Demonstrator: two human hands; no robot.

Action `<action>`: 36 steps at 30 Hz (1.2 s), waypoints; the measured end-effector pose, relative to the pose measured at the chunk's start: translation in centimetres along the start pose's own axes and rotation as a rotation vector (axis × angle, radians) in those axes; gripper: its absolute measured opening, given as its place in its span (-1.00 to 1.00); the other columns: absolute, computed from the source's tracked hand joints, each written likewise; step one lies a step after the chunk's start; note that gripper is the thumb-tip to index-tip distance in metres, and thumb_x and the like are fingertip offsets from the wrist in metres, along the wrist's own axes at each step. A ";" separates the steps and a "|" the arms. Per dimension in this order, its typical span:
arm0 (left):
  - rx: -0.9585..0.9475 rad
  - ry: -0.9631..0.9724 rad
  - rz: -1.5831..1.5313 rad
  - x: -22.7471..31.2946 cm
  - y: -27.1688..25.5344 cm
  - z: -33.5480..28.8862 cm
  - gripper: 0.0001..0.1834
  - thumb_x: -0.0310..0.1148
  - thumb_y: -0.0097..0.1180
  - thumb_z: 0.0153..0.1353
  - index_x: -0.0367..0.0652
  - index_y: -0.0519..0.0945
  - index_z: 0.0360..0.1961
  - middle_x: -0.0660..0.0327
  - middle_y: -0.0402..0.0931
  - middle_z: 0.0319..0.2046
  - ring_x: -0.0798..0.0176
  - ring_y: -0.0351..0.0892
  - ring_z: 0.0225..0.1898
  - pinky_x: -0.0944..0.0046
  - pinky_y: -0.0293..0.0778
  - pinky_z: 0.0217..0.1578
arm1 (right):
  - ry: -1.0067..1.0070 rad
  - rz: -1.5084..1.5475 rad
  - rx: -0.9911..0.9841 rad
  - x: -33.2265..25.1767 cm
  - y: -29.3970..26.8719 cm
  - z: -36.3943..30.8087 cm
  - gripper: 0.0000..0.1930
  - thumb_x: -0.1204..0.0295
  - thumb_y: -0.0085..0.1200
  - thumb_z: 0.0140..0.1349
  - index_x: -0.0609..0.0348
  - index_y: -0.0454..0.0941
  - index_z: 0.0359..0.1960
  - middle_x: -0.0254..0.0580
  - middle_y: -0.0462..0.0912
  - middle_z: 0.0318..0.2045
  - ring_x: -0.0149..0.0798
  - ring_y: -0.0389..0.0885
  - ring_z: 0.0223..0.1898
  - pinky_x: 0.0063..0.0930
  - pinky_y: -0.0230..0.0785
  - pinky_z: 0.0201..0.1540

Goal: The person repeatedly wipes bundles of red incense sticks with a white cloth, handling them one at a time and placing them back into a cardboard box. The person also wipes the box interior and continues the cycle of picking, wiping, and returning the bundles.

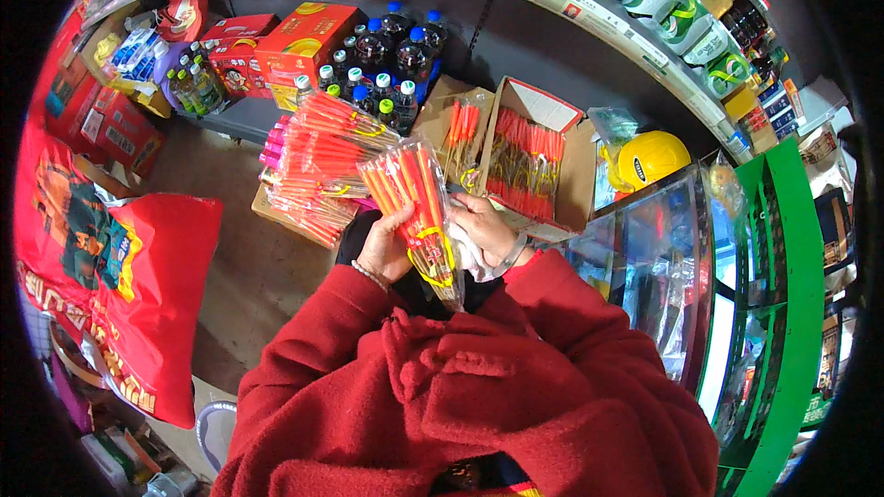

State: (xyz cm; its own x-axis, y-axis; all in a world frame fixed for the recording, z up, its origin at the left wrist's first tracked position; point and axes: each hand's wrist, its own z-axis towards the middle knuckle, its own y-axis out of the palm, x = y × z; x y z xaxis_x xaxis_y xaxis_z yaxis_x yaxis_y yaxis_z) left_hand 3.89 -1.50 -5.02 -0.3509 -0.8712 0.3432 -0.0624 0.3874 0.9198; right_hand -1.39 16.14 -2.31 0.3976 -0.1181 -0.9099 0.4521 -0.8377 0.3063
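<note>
Red-sleeved left hand grips a clear-wrapped bundle of orange sticks, left of an open carton; right hand clutches crumpled white material alongside. Far left of the carton, a red bag bears pale lettering.

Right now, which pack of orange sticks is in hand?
The clear-wrapped pack gripped by the left hand; the rest lie heaped to its left or sit in and beside the open cardboard box.
</note>
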 end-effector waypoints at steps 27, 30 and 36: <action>0.131 0.146 0.190 -2.5 -1.0 3.9 -0.58 -0.20 0.11 0.35 -0.09 0.42 0.16 0.23 0.57 -0.02 0.19 0.56 0.00 0.04 0.46 0.08 | 0.049 -0.446 0.061 2.5 -4.6 -5.1 -0.71 0.22 0.25 0.25 0.23 0.55 -0.30 -0.32 0.64 -0.49 -0.54 0.52 -0.53 -0.60 0.38 -0.57; 0.127 0.177 0.206 -2.7 0.0 3.9 -0.61 -0.24 0.12 0.35 -0.10 0.45 0.14 0.26 0.58 -0.07 0.24 0.59 -0.07 0.08 0.49 0.01 | 0.113 -0.390 -0.045 3.6 -5.1 -5.0 -0.72 0.30 0.25 0.26 0.24 0.51 -0.17 -0.29 0.66 -0.32 -0.53 0.58 -0.38 -0.59 0.45 -0.47; 0.106 0.110 0.291 -2.9 -0.9 4.2 -0.60 -0.26 0.13 0.34 -0.17 0.46 0.14 0.20 0.60 -0.10 0.26 0.62 -0.10 0.16 0.55 -0.04 | 0.264 -0.187 -0.192 5.1 -4.8 -4.7 -0.64 0.34 0.30 0.21 0.18 0.47 -0.05 -0.35 0.65 -0.24 -0.50 0.60 -0.31 -0.59 0.48 -0.29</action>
State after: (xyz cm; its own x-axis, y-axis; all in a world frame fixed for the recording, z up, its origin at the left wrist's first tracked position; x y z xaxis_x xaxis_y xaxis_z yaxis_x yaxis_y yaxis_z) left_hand 0.99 1.96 -7.65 -0.2656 -0.7445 0.6125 -0.0735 0.6491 0.7572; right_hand 2.24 22.06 -7.14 0.4743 0.1899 -0.8596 0.6683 -0.7133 0.2112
